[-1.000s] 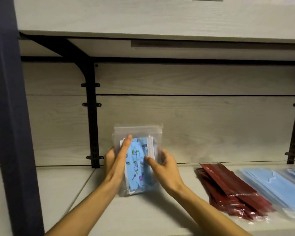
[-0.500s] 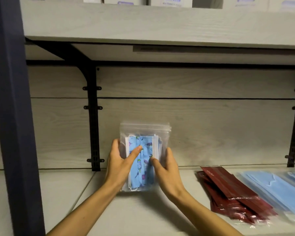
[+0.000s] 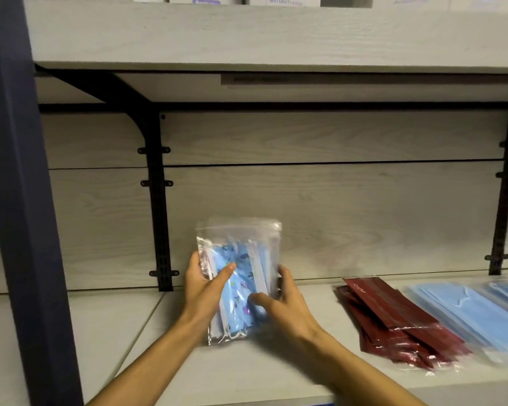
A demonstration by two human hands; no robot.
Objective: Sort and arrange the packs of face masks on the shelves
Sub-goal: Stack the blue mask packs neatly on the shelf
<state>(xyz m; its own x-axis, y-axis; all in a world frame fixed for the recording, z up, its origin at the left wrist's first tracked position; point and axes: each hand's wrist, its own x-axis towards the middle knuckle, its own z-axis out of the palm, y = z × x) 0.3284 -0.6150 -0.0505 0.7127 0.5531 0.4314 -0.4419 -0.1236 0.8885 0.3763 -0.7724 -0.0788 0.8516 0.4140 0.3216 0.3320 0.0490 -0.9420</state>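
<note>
Upright, printed mask pack (clear bag) between left hand, right hand, both gripping its sides

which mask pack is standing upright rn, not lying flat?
The clear zip bag of printed blue masks, held between both hands. The dark red packs and plain light blue packs lie flat on the shelf.

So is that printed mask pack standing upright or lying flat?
Roughly upright: the printed mask pack stands on its bottom edge on the shelf, top tilted slightly left, held between the left hand and right hand.
</note>
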